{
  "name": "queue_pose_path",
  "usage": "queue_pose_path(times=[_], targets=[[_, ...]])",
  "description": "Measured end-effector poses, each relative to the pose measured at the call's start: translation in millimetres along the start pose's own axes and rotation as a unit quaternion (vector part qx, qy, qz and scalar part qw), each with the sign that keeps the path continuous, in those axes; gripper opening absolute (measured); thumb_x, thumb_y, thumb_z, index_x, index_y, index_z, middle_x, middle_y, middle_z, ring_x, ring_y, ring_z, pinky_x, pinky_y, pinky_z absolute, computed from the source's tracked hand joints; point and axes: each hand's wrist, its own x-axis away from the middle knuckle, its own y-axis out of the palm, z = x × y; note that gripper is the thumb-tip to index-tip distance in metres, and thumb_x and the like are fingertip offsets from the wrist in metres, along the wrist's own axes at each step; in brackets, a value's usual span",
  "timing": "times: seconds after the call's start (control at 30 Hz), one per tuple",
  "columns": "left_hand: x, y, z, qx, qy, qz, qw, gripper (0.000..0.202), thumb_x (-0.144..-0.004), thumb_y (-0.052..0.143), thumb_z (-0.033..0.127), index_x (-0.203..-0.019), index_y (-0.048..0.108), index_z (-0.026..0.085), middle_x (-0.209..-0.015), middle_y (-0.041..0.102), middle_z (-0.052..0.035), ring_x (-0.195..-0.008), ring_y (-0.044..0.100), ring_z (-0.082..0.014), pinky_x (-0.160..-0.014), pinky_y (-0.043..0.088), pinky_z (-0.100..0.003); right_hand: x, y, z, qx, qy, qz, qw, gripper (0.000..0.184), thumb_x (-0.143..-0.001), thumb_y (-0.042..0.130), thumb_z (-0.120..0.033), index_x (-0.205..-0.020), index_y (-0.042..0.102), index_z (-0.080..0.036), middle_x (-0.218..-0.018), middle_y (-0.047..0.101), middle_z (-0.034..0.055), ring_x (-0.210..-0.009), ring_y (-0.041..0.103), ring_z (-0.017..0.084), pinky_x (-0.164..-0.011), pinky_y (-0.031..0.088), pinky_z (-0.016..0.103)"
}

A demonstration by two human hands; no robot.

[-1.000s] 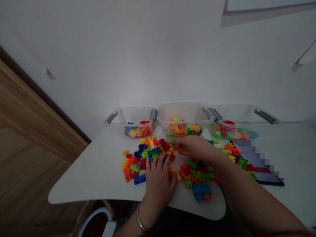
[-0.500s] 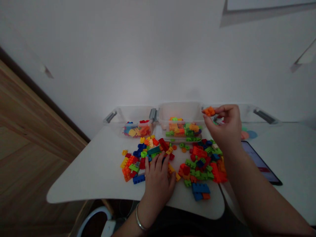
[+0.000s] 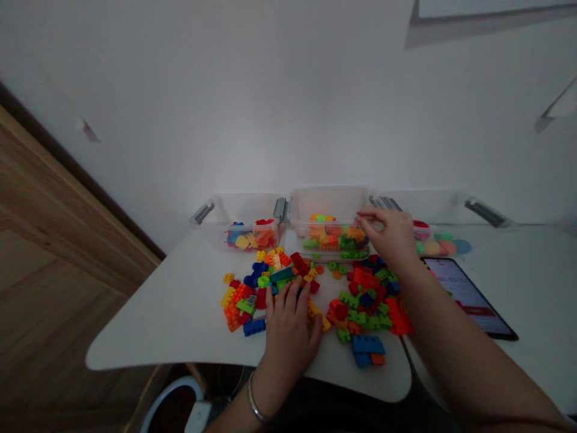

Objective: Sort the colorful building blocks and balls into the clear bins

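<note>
My left hand (image 3: 288, 340) rests with spread fingers on the loose pile of multicoloured toy building bricks (image 3: 238, 304), touching bricks on both sides. My right hand (image 3: 390, 237) hangs at the right side of the middle transparent plastic box (image 3: 329, 204), with its fingers reaching over the box's stacked orange and green bricks (image 3: 331, 237). I see nothing held in it. A second heap of red, green and blue bricks (image 3: 365, 300) lies below my right wrist. A blue brick stack (image 3: 367, 350) sits near the table's front edge.
A white table (image 3: 166, 328) ends in a curved front edge. A transparent box of bricks (image 3: 250, 236) stands to the left, and another (image 3: 433, 207) with round coloured pieces stands to the right. A tablet (image 3: 469, 294) lies at right. A wall rises behind; a wooden floor lies at left.
My right hand has moved down and left, from above the right box to the middle box. The orange brick is no longer visible in its fingers. My left hand has stayed in place.
</note>
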Motion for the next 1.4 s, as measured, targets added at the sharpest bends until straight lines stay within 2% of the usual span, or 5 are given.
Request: queue_pose_path(times=[0.4,0.53,0.67,0.83,1.4], targets=[[0.2,0.6,0.7,0.014,-0.008,0.002,1.000,0.046,-0.086,0.055,0.027,-0.131,0.057,0.018,-0.138,0.058,-0.0103,-0.124,0.052,-0.0312,-0.115,0.022,-0.063,2.9,-25.3,-20.5,-0.028,-0.051,0.023,0.998,0.031,-0.088,0.051,-0.035,-0.106,0.070,-0.019,-0.093,0.072,0.0090,-0.084,0.062,0.023,-0.083,0.046,0.037],[0.0,0.0,0.8,0.020,-0.008,0.000,1.000,0.046,-0.086,0.055,0.027,-0.131,0.057,0.019,-0.138,0.057,-0.0099,-0.124,0.051,-0.0313,-0.115,0.021,-0.064,6.9,-31.7,-34.5,-0.031,-0.100,-0.136,0.985,0.027,-0.088,0.052,-0.034,-0.104,0.072,-0.022,-0.088,0.073,0.0057,-0.072,0.062,0.018,-0.069,0.046,0.030],[-0.1,0.1,0.9,0.018,-0.006,0.005,1.000,0.046,-0.086,0.054,0.027,-0.131,0.057,0.018,-0.137,0.058,-0.0106,-0.124,0.052,-0.0312,-0.115,0.021,-0.064,11.5,-22.7,-41.4,0.045,-0.149,-0.318,0.935,0.023,-0.087,0.055,-0.034,-0.102,0.072,-0.026,-0.099,0.074,0.0032,-0.086,0.066,0.020,-0.072,0.047,0.029],[-0.2,0.0,1.4,0.008,-0.008,-0.004,1.000,0.046,-0.086,0.054,0.027,-0.131,0.057,0.019,-0.137,0.058,-0.0096,-0.125,0.051,-0.0313,-0.115,0.022,-0.064,15.4,-10.4,-38.8,0.156,-0.119,-0.420,0.886,0.025,-0.083,0.058,-0.028,-0.102,0.074,-0.027,-0.101,0.074,0.0060,-0.094,0.068,0.025,-0.075,0.050,0.033],[-0.2,-0.1,1.0,0.008,-0.009,-0.005,1.000,0.045,-0.086,0.053,0.027,-0.130,0.057,0.020,-0.138,0.057,-0.0096,-0.124,0.051,-0.0313,-0.115,0.022,-0.063,20.0,-8.7,-26.6,0.284,-0.029,-0.422,0.860,0.027,-0.080,0.058,-0.015,-0.097,0.076,-0.021,-0.103,0.073,0.0172,-0.097,0.069,0.032,-0.073,0.053,0.038]])
